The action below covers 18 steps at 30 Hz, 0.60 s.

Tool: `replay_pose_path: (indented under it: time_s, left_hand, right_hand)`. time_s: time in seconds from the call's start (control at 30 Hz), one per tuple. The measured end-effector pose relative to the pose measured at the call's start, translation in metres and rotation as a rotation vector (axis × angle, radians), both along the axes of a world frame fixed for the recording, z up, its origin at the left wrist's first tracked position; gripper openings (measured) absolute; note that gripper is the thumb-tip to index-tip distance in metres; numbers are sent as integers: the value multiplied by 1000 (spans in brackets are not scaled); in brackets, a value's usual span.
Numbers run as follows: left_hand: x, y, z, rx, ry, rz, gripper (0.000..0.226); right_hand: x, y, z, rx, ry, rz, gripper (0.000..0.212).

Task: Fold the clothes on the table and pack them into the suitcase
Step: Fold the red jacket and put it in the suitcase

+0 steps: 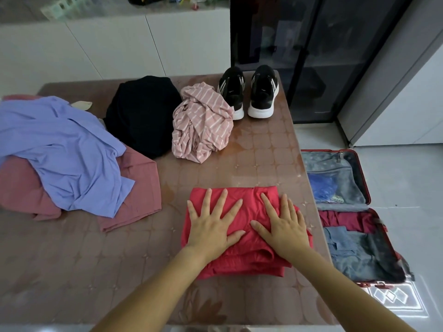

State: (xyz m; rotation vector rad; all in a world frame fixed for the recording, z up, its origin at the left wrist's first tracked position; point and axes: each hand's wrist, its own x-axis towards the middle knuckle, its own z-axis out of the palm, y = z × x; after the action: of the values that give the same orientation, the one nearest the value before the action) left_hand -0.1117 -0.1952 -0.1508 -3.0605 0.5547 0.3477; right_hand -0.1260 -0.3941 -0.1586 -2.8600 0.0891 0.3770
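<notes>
Both hands lay flat with the fingers spread on the folded red garment, the left hand beside the right hand, pressing it on the table. Beyond the fingertips, a pink striped garment and a black garment lay unfolded. Well out from the left little finger, a lilac shirt covered a dusty pink garment. Out from the right little finger stood the open suitcase, holding some folded clothes. I judged the work about half done.

Nothing readable here, no words, labels or numbers. The black sneakers at the tabletop's far right corner show white side stripes; any brand name is illegible.
</notes>
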Motion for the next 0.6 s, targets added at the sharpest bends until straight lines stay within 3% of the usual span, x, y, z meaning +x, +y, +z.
replay_pose_path:
  time_s: [0.07,0.13,0.23,0.3,0.4,0.47,0.6]
  left_hand:
    - [0,2,2,-46,-10,3,74]
    - [-1,9,5,-236,-68,32,76]
    - [-6,24,16,-676,-81,290,83]
    - [-11,39,15,-812,-54,520,94]
    - [-19,53,10,-862,152,726,114]
    - [-21,56,9,-939,239,759,111]
    - [-9,62,1,-924,400,778,98]
  right_hand:
    - [0,2,2,56,11,-49,90]
    - [2,3,7,145,42,-135,107]
    - [8,6,16,291,71,-300,131]
    - [8,8,20,328,87,-369,134]
    - [3,15,24,322,77,-430,127]
    - [-2,21,25,388,61,-476,121]
    - [-12,23,27,552,64,-568,75]
